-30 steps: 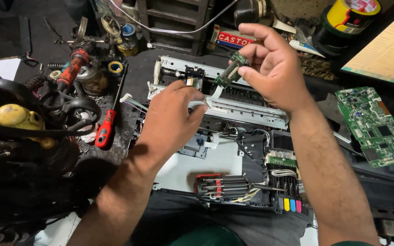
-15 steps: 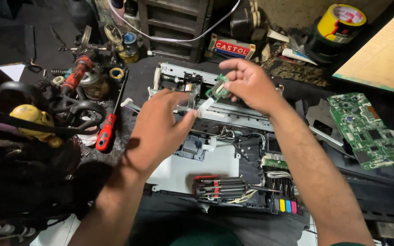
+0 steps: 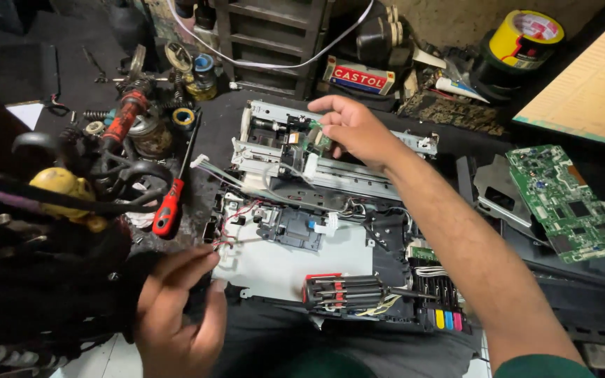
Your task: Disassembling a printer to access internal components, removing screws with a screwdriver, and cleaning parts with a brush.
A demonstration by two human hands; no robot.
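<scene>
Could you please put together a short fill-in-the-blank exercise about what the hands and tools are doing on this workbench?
1. The right hand holds a small green ____ over the opened printer.
2. The screwdriver lying left of the printer has a ____ handle.
3. The left hand touches the printer's near-____ corner.

Missing words: circuit board; red; left

Two bare hands, left hand [image 3: 176, 315] and right hand [image 3: 355, 129], one opened printer [image 3: 302, 259], one loose green circuit board [image 3: 561, 199], one red-handled screwdriver [image 3: 169, 206], one yellow tape roll [image 3: 526, 35]
</scene>
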